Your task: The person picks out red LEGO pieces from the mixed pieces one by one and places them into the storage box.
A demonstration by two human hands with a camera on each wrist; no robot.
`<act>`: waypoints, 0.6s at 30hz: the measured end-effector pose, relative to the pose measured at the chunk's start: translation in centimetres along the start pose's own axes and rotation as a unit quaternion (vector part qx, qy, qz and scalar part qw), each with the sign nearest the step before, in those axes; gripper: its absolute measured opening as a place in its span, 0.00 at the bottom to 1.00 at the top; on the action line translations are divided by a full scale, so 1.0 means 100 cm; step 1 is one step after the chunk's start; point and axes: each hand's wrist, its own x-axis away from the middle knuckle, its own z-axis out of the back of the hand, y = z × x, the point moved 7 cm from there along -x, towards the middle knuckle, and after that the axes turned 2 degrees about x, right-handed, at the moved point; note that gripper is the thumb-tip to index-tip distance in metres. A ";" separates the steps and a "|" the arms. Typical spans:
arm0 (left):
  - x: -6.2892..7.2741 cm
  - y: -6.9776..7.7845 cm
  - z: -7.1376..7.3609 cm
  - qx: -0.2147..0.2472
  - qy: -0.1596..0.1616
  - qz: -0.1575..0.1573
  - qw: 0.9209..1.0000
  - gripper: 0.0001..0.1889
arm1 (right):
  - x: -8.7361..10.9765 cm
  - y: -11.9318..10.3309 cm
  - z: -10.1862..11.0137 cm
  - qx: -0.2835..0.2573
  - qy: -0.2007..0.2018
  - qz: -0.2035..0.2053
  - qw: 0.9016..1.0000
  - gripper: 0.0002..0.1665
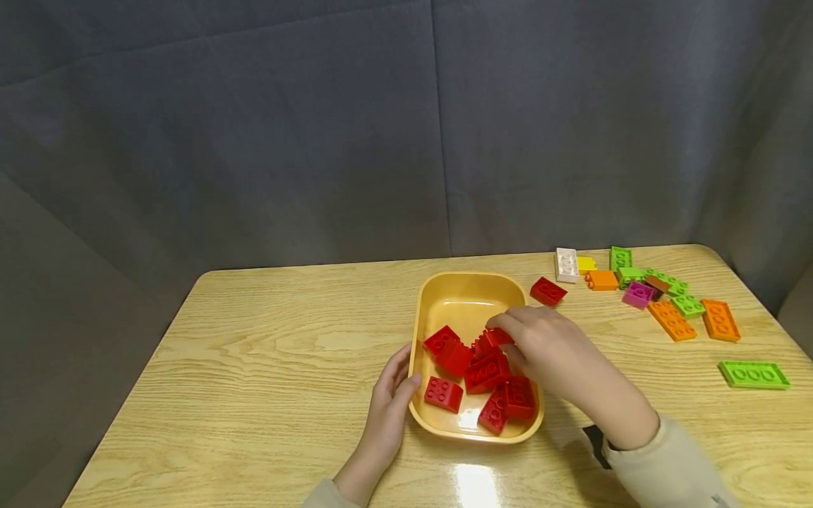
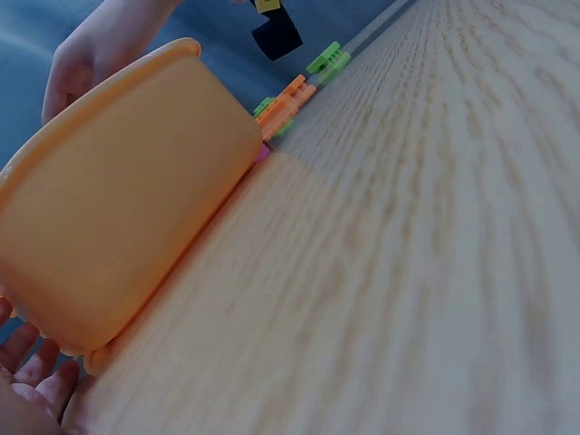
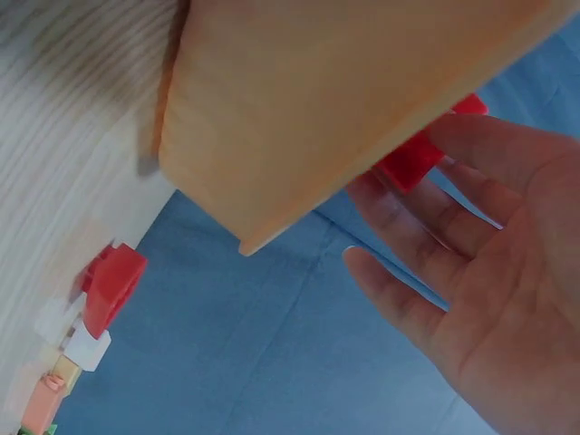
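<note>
A yellow plastic tub (image 1: 473, 437) on the table contains several red toy bricks (image 1: 488, 372). My left hand (image 1: 386, 409) holds its left side, thumb at the rim and fingers against the outer wall. In the left wrist view the fingertips (image 2: 41, 367) meet the tub's wall (image 2: 136, 199) low down. My right hand (image 1: 549, 349) reaches over the right rim and pinches a red brick (image 1: 500, 336) above the others. From the right wrist view, that brick (image 3: 412, 161) shows between thumb and fingers, partly hidden by the tub's rim.
One red brick (image 1: 548, 291) lies outside, beyond the tub's right corner. Farther right are a white brick (image 1: 567, 265), a purple brick (image 1: 638, 295), orange plates (image 1: 720, 320) and several green pieces, one a green plate (image 1: 754, 375) nearer the right edge. A grey curtain (image 1: 317, 141) hangs behind the table.
</note>
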 end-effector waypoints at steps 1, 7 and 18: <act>0.000 0.000 0.000 -0.001 0.000 0.000 1.000 0.28 | 0.000 0.000 -0.001 0.001 0.000 -0.001 1.000 0.21; 0.000 0.000 0.000 -0.002 0.000 0.001 1.000 0.27 | -0.002 -0.002 -0.007 0.016 0.003 0.011 1.000 0.20; -0.001 -0.001 0.000 0.004 -0.002 -0.002 1.000 0.27 | -0.002 -0.007 -0.009 0.026 0.011 0.025 0.999 0.19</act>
